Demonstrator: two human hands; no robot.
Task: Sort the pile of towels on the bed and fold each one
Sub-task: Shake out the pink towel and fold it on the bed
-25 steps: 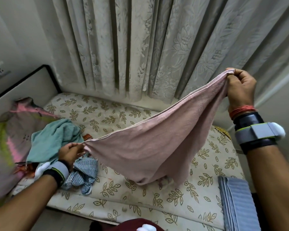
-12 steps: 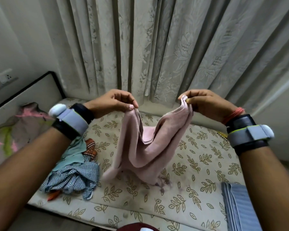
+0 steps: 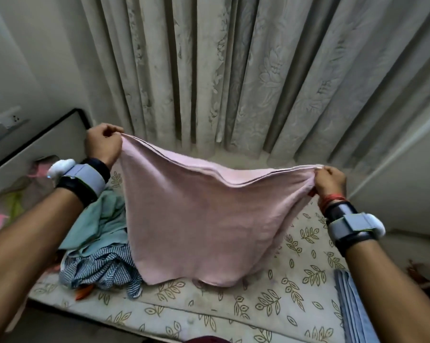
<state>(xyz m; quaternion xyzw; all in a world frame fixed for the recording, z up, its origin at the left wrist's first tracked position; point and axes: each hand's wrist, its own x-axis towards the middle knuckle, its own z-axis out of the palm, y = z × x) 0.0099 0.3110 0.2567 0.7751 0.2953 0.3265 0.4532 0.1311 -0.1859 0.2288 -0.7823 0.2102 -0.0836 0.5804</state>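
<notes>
Left hand and right hand have moved apart; each grip pinches a corner of the doubled towel. First fold appears done.

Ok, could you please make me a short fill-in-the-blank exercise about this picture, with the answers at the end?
1. The left hand and the right hand hold up a ____ towel by its top corners.
2. The pile of unsorted cloths lies nearer the ____ hand.
3. The sheet is printed with a ____ pattern.

Answers: pink; left; leaf
</notes>
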